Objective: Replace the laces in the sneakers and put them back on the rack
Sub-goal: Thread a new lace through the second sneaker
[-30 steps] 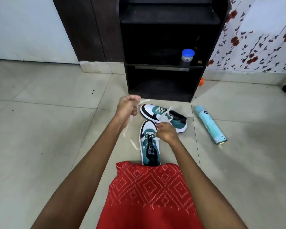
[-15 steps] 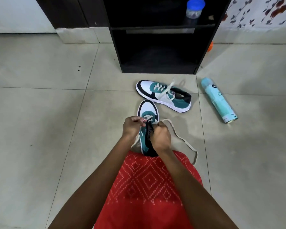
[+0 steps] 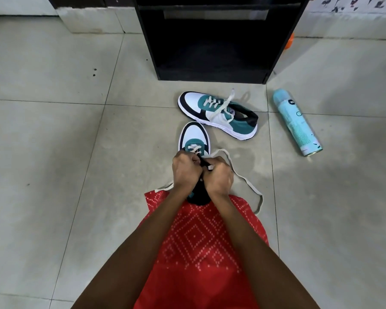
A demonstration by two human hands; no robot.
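A white, teal and black sneaker (image 3: pixel 194 137) stands on the floor tiles with its toe pointing away from me. My left hand (image 3: pixel 186 171) and my right hand (image 3: pixel 218 177) are curled side by side over its tongue and pinch the cream lace (image 3: pixel 243 178) at the eyelets. The lace's loose end loops over the floor to the right, and another bit shows left of my wrist. A second, laced sneaker (image 3: pixel 218 114) lies just beyond, toe to the left. The black shoe rack (image 3: pixel 210 39) stands behind it.
A light blue spray can (image 3: pixel 296 122) lies on the floor to the right of the sneakers. An orange object (image 3: pixel 289 42) peeks out behind the rack's right side. My red patterned garment (image 3: pixel 201 241) covers the floor below the near sneaker's heel.
My left hand came down from its raised pull and joined the right hand over the near sneaker's tongue. The lace went slack and now loops on the floor. The camera tilted downward.
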